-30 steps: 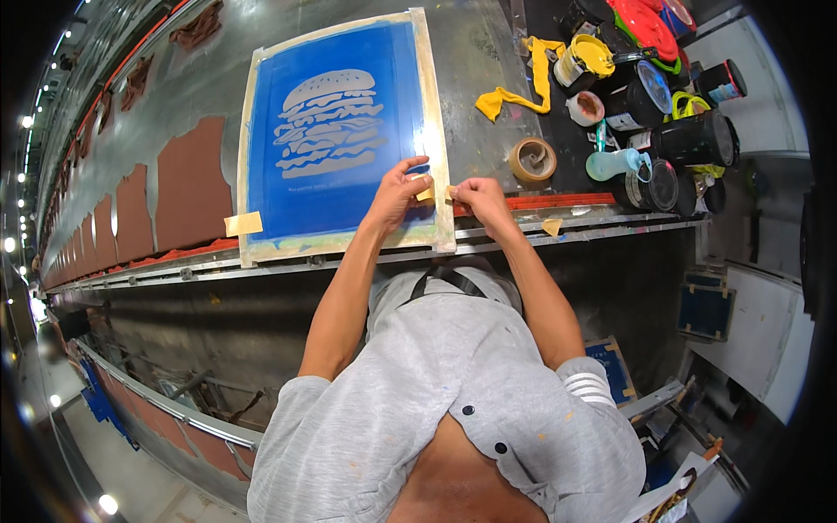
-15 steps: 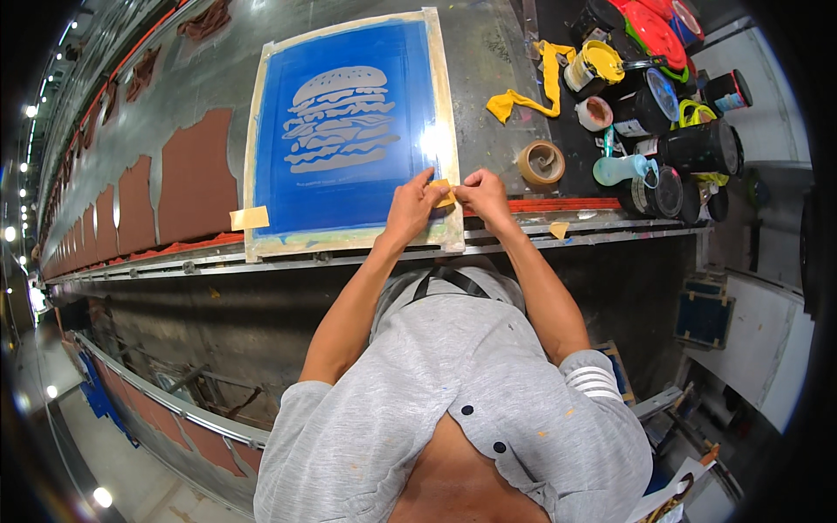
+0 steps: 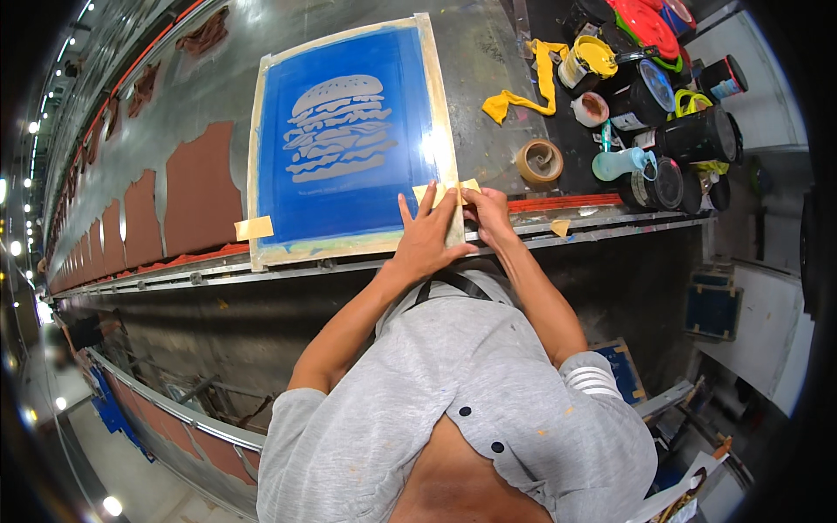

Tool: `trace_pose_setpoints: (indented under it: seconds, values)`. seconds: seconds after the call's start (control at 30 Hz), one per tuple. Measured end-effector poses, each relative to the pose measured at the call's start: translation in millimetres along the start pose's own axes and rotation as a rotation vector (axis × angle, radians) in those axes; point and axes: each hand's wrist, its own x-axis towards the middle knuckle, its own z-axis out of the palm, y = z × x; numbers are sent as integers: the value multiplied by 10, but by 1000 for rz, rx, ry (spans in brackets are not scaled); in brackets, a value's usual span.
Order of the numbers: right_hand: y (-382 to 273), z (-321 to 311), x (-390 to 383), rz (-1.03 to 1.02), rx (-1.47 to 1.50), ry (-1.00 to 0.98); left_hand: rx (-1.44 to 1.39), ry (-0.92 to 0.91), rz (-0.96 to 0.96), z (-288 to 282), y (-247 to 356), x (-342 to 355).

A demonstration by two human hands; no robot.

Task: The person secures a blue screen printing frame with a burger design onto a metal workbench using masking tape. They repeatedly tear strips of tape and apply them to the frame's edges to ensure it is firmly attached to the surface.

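Observation:
A silk-screen frame (image 3: 261,157) with a blue mesh and a burger stencil lies on the long table. Across its lower right rim runs a strip of tan tape (image 3: 471,186). My left hand (image 3: 425,242) rests on this strip, fingers spread and flat, with the thumb out over the rim. Just to the right, my right hand (image 3: 490,213) is closed at the strip's outer end, its fingertips pinching the tape; part of that grip is hidden. Another piece of tape (image 3: 254,228) sticks across the frame's lower left rim.
A tape roll (image 3: 540,161) and a crumpled yellow cloth (image 3: 497,106) lie to the right. Beyond them crowd ink tubs (image 3: 595,57) and a pale blue squeeze bottle (image 3: 617,163). Brown fabric pieces (image 3: 200,192) line the table leftward. A metal rail (image 3: 602,228) edges the near side.
My left hand has gone from pinching the tape to lying flat on it. The tape now spans the frame's right rim. My right hand has shifted slightly down with its end.

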Motion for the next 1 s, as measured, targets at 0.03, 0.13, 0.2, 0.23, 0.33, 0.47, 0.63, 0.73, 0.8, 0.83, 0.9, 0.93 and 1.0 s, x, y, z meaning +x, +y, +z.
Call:
trace_pose_setpoints:
  seconds: [0.03,0.13,0.2,0.23,0.33,0.47,0.63,0.73,0.8,0.83,0.9,0.93,1.0]
  values:
    - [67,19,13,-48,-33,48,-40,2,9,3,-34,-7]
    - [182,79,29,-203,-101,183,-106,-40,8,15,-79,-2]
    - [171,99,-23,-364,-423,206,-203,67,15,69,-139,-45]
    - [154,120,-52,-442,-586,213,-250,122,16,96,-162,-66]
    - [250,129,-36,-328,-591,172,-235,132,-1,112,-165,-47]
    - [-98,326,-284,-309,-953,121,-270,156,8,138,-193,-71]
    - [-365,293,99,-98,-1196,-68,-248,93,18,92,-153,-45]
    - [-196,203,173,-132,-942,-77,-298,99,-5,65,-160,-40]
    - [-59,123,169,-191,-807,-113,-332,101,-35,132,-182,-41]
    - [14,89,114,-247,-774,-146,-345,103,-50,139,-185,-30]
    - [94,45,56,-319,-753,-186,-328,69,-73,134,-187,-1]
    - [114,29,37,-334,-767,-194,-309,37,-83,121,-186,12]
    - [13,45,-20,-382,-836,-214,-233,-8,-90,104,-167,2]
